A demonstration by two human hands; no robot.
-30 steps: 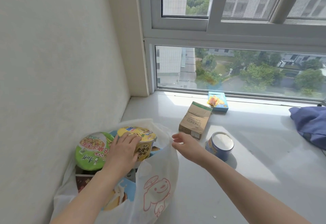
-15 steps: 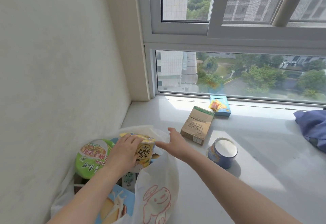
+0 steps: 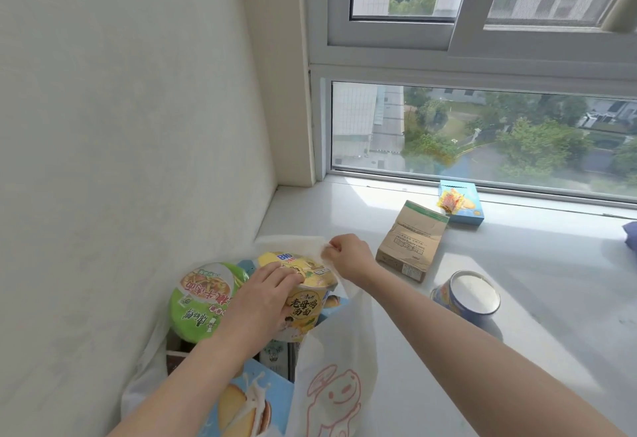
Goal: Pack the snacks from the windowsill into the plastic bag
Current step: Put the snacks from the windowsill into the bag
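Cup is gripped from above by the left hand; bag is pinched at its rim (cup's 1 o'clock) by the right hand.

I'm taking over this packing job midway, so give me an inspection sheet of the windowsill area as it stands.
Surface: white windowsill, part sunlit, part shadowed.
Job's things: plastic bag stands by the wall, holding a green noodle bowl, a bread box and, at its mouth, a yellow noodle cup; brown carton, blue tin and blue box sit on the sill outside it.
Clutter: blue cloth at the right edge.
Hands: left hand grips the yellow noodle cup; right hand pinches the bag's rim.
Cables: nothing seen.
Surroundings: wall on the left, window behind.
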